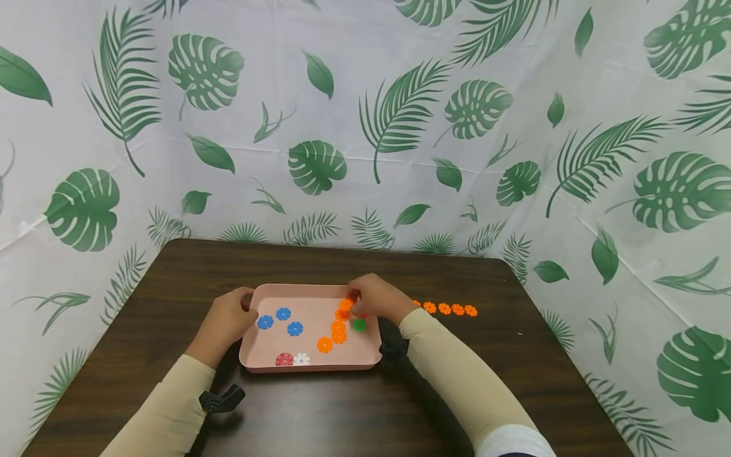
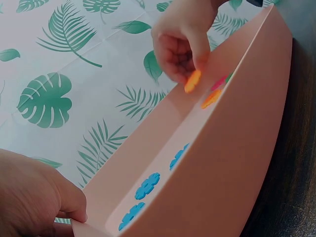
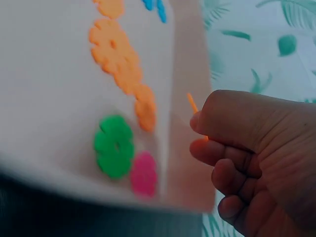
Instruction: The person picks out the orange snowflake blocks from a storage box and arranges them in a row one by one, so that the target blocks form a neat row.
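A shallow pink tray (image 1: pixel 311 297) lies on the table with flower-shaped plastic discs in it. My left hand (image 1: pixel 230 318) grips the tray's upper left corner, thumb and fingers over the rim. Above the tray's right side, my right hand (image 1: pixel 377 297) pinches an orange flower disc (image 2: pixel 193 81) between thumb and index finger. Below that hand, several orange discs (image 3: pixel 114 47) lie close together or overlapping, beside a green disc (image 3: pixel 114 147) and a pink disc (image 3: pixel 144 174). Three blue discs (image 1: pixel 283 313) sit at the tray's left. A red disc (image 1: pixel 283 359) and a white disc (image 1: pixel 301 360) rest along the near wall.
On the dark wooden table (image 1: pixel 320 412), several orange discs (image 1: pixel 444 308) form a row to the right of the tray, partly hidden by my right forearm. A leaf-patterned white cloth (image 1: pixel 354 76) hangs behind the table and along its sides.
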### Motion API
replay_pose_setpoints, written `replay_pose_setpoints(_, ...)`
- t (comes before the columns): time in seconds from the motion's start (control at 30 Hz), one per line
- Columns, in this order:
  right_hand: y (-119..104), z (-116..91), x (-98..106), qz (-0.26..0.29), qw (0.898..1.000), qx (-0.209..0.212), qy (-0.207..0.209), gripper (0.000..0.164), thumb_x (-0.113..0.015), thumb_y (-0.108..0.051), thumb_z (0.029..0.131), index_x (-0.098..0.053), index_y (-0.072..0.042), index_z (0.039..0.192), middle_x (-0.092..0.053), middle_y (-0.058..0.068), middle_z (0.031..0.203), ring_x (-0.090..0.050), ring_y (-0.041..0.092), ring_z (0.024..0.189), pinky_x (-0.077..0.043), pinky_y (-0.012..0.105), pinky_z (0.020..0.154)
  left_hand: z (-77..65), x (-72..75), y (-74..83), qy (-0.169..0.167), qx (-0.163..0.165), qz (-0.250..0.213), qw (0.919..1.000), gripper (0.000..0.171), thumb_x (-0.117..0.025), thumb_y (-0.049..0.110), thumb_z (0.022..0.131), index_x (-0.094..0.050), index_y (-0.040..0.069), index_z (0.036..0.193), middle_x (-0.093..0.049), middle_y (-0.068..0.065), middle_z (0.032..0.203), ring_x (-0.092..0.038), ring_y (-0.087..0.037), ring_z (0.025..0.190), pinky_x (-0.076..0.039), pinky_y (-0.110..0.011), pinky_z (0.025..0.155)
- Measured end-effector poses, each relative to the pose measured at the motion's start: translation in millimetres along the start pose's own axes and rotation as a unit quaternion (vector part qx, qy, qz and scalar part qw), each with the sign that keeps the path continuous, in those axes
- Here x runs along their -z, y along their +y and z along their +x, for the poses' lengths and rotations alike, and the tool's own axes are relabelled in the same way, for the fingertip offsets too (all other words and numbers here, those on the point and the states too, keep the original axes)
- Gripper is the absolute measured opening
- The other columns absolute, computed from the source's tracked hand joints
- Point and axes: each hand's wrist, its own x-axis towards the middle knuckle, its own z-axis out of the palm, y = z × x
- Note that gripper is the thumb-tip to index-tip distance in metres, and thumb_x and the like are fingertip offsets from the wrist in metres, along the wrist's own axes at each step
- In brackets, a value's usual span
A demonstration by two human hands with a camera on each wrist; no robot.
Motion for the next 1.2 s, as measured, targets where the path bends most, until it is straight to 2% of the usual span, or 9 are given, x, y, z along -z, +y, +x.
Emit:
replay_pose_setpoints(0.27, 41, -31, 31, 0.054, 0.996, -0.033, 0.069, 0.021, -0.083, -0.014, 0.083, -0.074, -0.013, 0.102, -0.068, -0.003, 0.089, -0.061, 0.017, 0.081, -0.058, 0.030, 0.074, -1.5, 1.3, 1.3, -0.004, 0.006, 0.009, 0.9999, 0.058, -0.065, 0.015, 0.094, -0.048, -0.003, 0.147, -0.062, -0.030, 0.124, -0.066, -0.036, 0.094, -0.062, -0.054, 0.083)
replay_pose_setpoints(0.43, 71, -60, 53, 0.097, 0.987, -0.086, 0.096, 0.021, -0.080, -0.013, 0.085, -0.074, -0.013, 0.105, -0.069, 0.001, 0.094, -0.062, 0.021, 0.084, -0.060, 0.034, 0.077, -1.9, 3.2, 1.0, -0.007, 0.009, 0.008, 0.9999, 0.059, -0.065, 0.015, 0.094, -0.047, -0.004, 0.147, -0.062, -0.031, 0.124, -0.066, -0.037, 0.095, -0.062, -0.054, 0.083)
replay_pose_setpoints(0.6, 106, -93, 66, 0.106, 0.980, -0.120, 0.116, 0.021, -0.078, -0.014, 0.088, -0.074, -0.011, 0.108, -0.069, 0.004, 0.098, -0.062, 0.024, 0.087, -0.059, 0.037, 0.078, -1.2, 2.7, 0.7, -0.004, 0.009, 0.008, 0.9999, 0.058, -0.065, 0.015, 0.094, -0.047, -0.003, 0.147, -0.062, -0.030, 0.123, -0.066, -0.036, 0.094, -0.062, -0.054, 0.084)
replay_pose_setpoints(0.77, 148, -125, 71, 0.102, 0.972, -0.164, 0.133, 0.024, -0.077, -0.016, 0.090, -0.073, -0.007, 0.112, -0.070, 0.007, 0.101, -0.063, 0.025, 0.091, -0.059, 0.039, 0.081, 0.1, 0.7, 0.9, -0.005, 0.014, 0.004, 0.9999, 0.059, -0.065, 0.015, 0.095, -0.047, -0.002, 0.148, -0.062, -0.030, 0.125, -0.067, -0.036, 0.095, -0.062, -0.054, 0.085)
replay_pose_setpoints(0.87, 174, -143, 70, 0.103, 0.964, -0.200, 0.144, 0.025, -0.077, -0.019, 0.090, -0.073, -0.007, 0.112, -0.071, 0.009, 0.102, -0.063, 0.027, 0.091, -0.060, 0.040, 0.080, 0.6, 0.1, 1.7, -0.006, 0.017, 0.001, 0.9998, 0.059, -0.065, 0.016, 0.095, -0.047, -0.001, 0.148, -0.063, -0.029, 0.125, -0.067, -0.037, 0.096, -0.061, -0.054, 0.085)
replay_pose_setpoints(1.0, 208, -165, 67, 0.083, 0.958, -0.229, 0.154, 0.027, -0.078, -0.023, 0.090, -0.074, -0.006, 0.111, -0.071, 0.010, 0.101, -0.063, 0.028, 0.090, -0.059, 0.041, 0.079, 0.6, -0.3, 2.4, -0.010, 0.019, 0.000, 0.9998, 0.059, -0.065, 0.016, 0.094, -0.047, -0.001, 0.148, -0.062, -0.029, 0.125, -0.067, -0.037, 0.096, -0.061, -0.055, 0.085)
replay_pose_setpoints(1.2, 240, -190, 60, 0.080, 0.947, -0.268, 0.157, 0.033, -0.078, -0.025, 0.091, -0.072, -0.001, 0.113, -0.071, 0.012, 0.100, -0.062, 0.029, 0.091, -0.057, 0.045, 0.082, 0.4, 0.9, 3.0, -0.012, 0.015, 0.002, 0.9998, 0.059, -0.065, 0.015, 0.094, -0.047, -0.003, 0.148, -0.062, -0.030, 0.123, -0.066, -0.036, 0.094, -0.062, -0.054, 0.084)
